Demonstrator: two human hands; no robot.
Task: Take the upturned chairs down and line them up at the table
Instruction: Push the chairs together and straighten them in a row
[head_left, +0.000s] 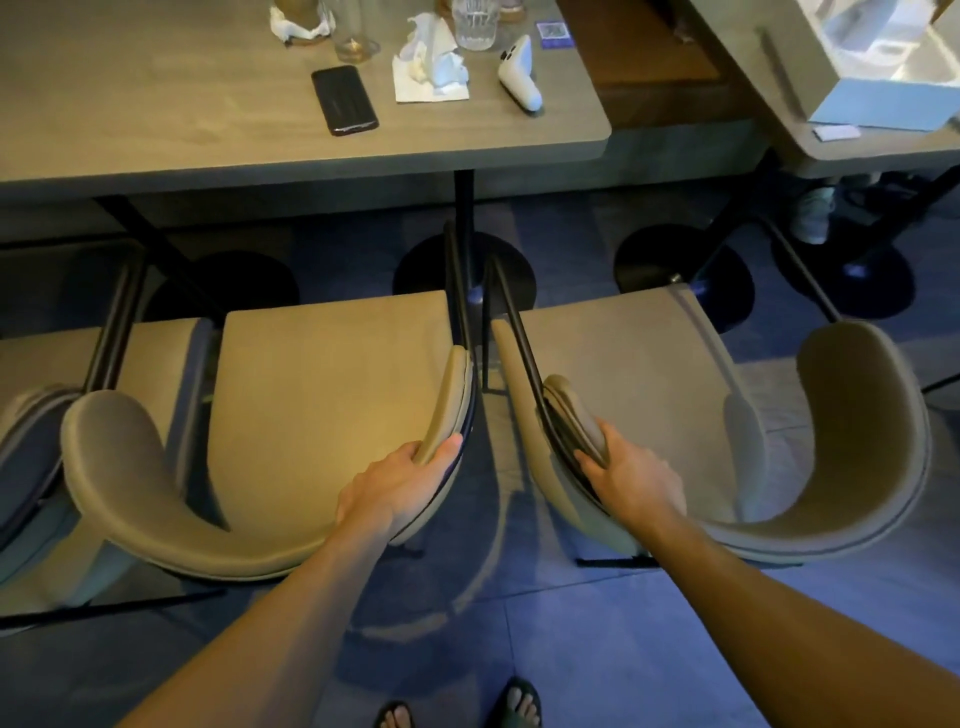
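Two tan padded chairs stand upright on the floor side by side, facing the grey surface (156, 104), with a narrow gap between them. The middle chair (322, 395) sits squarely in front of the surface, its seat edge near the black pedestal leg; the right chair (639, 374) is turned slightly, its seat angled toward the gap. A third chair (47, 374) shows partly at the left edge, just beside the middle one. The left hand (400, 486) is closed around the right armrest of the middle chair, fingers curled over the pad and thumb along its outer side. The right hand (631, 475) is closed around the left armrest of the right chair, fingers wrapped over the pad and the dark frame rail under it. On the surface lie a black phone (344, 100), crumpled napkins (431, 62), drinking glasses (475, 23) and a white controller (519, 70). A second table (779, 78) stands to the right, bearing a pale blue box (883, 106). Sandalled feet (519, 704) show at the bottom edge on dark floor tiles.
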